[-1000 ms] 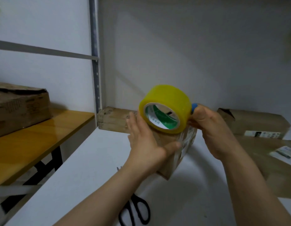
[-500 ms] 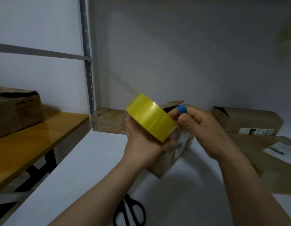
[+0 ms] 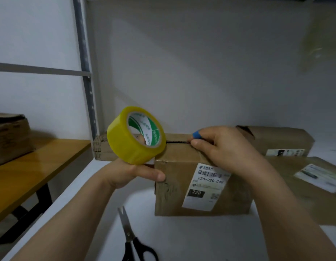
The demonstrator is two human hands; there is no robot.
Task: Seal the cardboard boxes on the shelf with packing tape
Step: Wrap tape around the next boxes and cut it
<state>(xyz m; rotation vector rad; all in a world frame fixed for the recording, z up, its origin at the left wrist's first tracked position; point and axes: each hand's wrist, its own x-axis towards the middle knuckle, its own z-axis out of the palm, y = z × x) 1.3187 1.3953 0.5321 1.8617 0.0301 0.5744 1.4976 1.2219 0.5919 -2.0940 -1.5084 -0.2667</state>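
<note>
White shelf (image 3: 99,204), labelled cardboard box (image 3: 171,200) sitting mid-shelf, its top seam (image 3: 177,141) running left to right. Left hand (image 3: 125,172) grips the yellow tape roll (image 3: 125,144) at the box's left end. Right hand (image 3: 223,147), fingers curled, pinches a blue tab (image 3: 197,134) right on the seam, so I'd guess the tape goes down along that slit.

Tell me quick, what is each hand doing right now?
Left hand: holds the yellow roll of packing tape.
Right hand: fingers pinched at the top seam of the brown cardboard box; holding what, cannot tell.
</note>
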